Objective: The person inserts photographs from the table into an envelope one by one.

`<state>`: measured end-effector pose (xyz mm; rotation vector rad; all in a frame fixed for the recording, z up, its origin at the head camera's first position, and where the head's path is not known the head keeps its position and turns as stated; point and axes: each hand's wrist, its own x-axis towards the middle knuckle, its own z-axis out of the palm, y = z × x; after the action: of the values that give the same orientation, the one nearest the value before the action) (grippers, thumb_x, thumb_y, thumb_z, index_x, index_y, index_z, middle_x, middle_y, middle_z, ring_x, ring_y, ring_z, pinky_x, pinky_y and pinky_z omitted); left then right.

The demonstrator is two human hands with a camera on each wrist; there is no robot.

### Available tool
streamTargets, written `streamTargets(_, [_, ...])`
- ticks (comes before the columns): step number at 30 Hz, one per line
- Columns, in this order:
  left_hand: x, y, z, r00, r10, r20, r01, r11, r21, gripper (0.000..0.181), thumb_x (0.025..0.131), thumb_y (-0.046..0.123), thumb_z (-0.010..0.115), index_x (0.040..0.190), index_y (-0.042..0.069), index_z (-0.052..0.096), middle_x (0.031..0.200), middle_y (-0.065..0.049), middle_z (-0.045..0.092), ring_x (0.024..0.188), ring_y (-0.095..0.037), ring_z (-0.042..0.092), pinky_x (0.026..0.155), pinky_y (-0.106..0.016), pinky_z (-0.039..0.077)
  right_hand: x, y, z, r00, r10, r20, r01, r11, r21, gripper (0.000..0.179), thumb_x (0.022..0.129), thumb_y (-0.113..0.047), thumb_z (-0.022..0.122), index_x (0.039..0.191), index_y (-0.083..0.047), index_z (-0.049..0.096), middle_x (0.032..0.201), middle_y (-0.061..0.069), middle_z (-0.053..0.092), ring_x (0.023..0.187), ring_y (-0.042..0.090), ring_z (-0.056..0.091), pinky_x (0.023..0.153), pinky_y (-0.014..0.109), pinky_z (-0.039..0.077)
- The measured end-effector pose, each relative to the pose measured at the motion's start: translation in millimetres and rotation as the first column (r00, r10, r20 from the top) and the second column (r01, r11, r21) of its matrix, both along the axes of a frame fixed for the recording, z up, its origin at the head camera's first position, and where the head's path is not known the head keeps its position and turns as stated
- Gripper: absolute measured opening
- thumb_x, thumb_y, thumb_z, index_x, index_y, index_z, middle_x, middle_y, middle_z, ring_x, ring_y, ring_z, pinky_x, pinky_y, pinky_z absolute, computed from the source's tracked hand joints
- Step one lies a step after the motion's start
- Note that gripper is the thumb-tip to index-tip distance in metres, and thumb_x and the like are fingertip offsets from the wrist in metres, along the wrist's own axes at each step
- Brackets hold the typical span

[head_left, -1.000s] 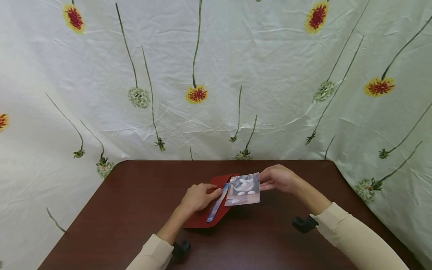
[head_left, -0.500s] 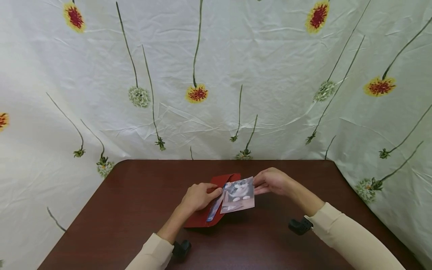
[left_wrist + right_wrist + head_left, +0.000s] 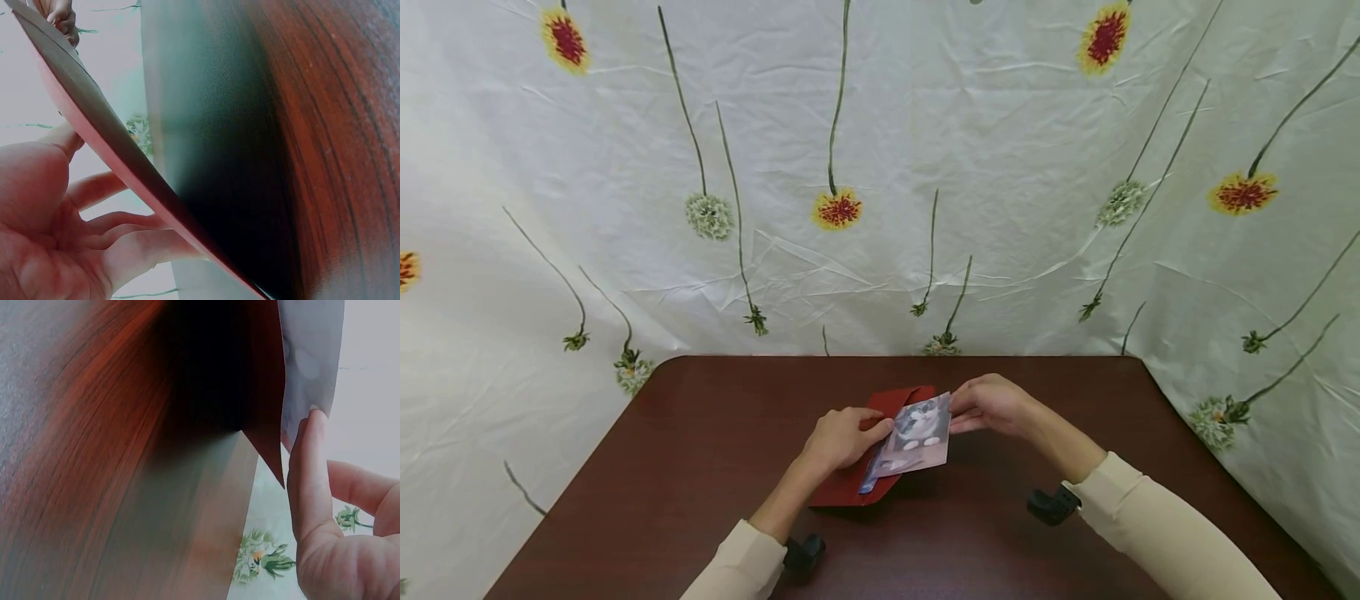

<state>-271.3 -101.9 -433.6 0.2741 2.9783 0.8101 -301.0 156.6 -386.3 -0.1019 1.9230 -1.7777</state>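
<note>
My left hand grips a red envelope, thumb on the near side and fingers behind it. The envelope stands tilted over the table, its mouth facing right. A bluish picture shows in that mouth, mostly covered. With my right hand I pinch the right edge of a photo of a cat. The photo's left edge overlaps the envelope's mouth; how far it is inside cannot be told. In the right wrist view the photo lies against the fingers, beside the envelope's dark red flap.
The dark red-brown wooden table stretches out on both sides of the hands. Behind it hangs a white cloth printed with flowers, which also falls along the left and right sides. Black wrist cameras sit below both wrists.
My right hand has moved left and slightly down, carrying the cat photo into the envelope's mouth and over much of the bluish picture. The left hand and envelope have hardly moved.
</note>
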Motion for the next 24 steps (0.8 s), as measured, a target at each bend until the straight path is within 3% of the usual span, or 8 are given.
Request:
streamTargets(12, [0.0, 0.4, 1.8, 1.0, 0.005, 0.009, -0.005, 1.0, -0.011, 0.046, 0.097, 0.05, 0.062, 0.13, 0.02, 0.072, 0.133, -0.014, 0.068, 0.12, -0.035, 0.063, 0.094, -0.053, 0.053, 0.3, -12.3, -3.0, 1.0, 0.005, -0.015, -0.006, 0.999, -0.039, 0.026, 0.096, 0.006, 0.052, 0.117, 0.022, 0.054, 0.09, 0.013, 0.067, 0.075, 0.018, 0.072, 0.076, 0.032, 0.062])
streamTargets(24, [-1.0, 0.5, 1.8, 1.0, 0.012, 0.015, -0.012, 1.0, -0.022, 0.048, 0.096, 0.052, 0.061, 0.131, 0.02, 0.071, 0.133, -0.013, 0.068, 0.119, -0.033, 0.064, 0.094, -0.051, 0.053, 2.7, -30.1, -3.9, 0.999, -0.044, -0.007, 0.044, 0.996, -0.077, 0.031, 0.095, 0.007, 0.053, 0.121, 0.024, 0.054, 0.092, 0.014, 0.068, 0.075, 0.018, 0.072, 0.077, 0.033, 0.062])
